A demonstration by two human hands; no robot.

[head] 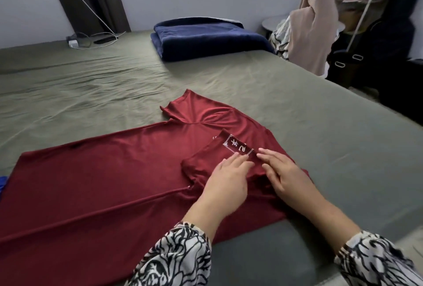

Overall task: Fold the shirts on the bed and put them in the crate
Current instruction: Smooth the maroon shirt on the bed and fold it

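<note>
While one red shirt (109, 178) lies flat — two hands (left hand (225, 182), right hand (286, 176)) press it.

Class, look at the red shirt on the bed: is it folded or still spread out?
Mostly spread: the red shirt lies flat, only one sleeve folded over.

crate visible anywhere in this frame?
No. Only the red shirt on the bed, a folded blue blanket and hanging clothes show.

Both hands, left (225, 179) and right (285, 174), flat, palms down, fingers extended, side by side.
</note>
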